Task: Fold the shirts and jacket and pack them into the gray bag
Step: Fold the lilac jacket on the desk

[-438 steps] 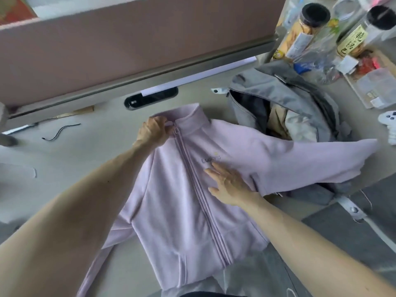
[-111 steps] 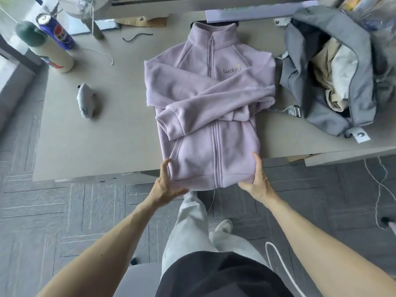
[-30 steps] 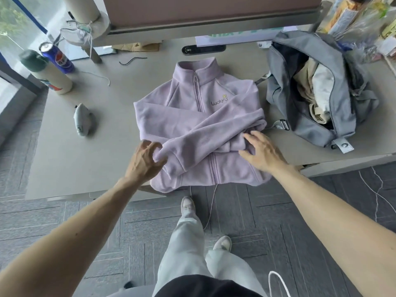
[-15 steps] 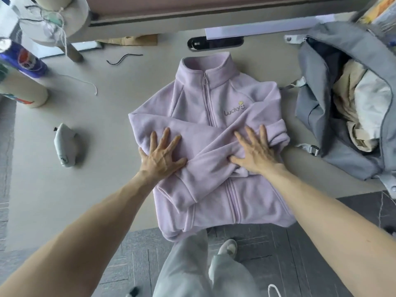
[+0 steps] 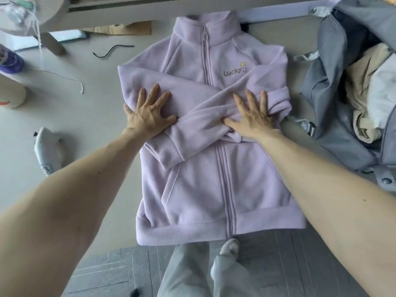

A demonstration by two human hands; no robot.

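Jacket (image 5: 214,168) on table (image 5: 85,125), bag (image 5: 334,116) at its right

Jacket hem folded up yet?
No, the jacket lies full length on the table, hem at the near edge, left hand and right hand flat on its crossed sleeves.

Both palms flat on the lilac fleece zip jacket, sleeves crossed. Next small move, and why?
Probably slide both hands down to the hem and fold the lower half up over the sleeves. The left hand and right hand press flat on the crossed sleeves of the lilac fleece zip jacket, which lies full length, likely too long for the open gray fabric bag beside it.
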